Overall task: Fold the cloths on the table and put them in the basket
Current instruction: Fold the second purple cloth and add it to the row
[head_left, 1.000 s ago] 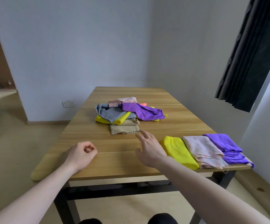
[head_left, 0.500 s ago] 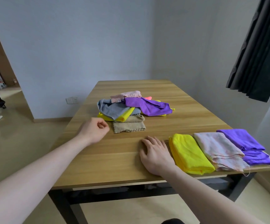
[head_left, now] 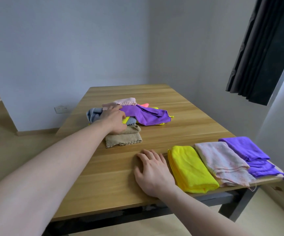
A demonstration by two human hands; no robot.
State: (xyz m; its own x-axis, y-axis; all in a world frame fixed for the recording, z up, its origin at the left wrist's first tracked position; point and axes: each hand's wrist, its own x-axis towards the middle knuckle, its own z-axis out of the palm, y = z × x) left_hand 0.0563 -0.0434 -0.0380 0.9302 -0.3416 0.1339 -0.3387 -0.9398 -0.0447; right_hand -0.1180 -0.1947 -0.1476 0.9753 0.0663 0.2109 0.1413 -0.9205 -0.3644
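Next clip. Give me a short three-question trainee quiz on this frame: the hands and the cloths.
1. True or false: the left hand lies on the pile of unfolded cloths.
2. Which folded cloth lies nearest the right hand? A. yellow cloth B. pale pink cloth C. purple cloth
3. Fill in: the right hand rests palm down on the ____.

Key: 1 true; 2 A; 3 table. No basket is in view.
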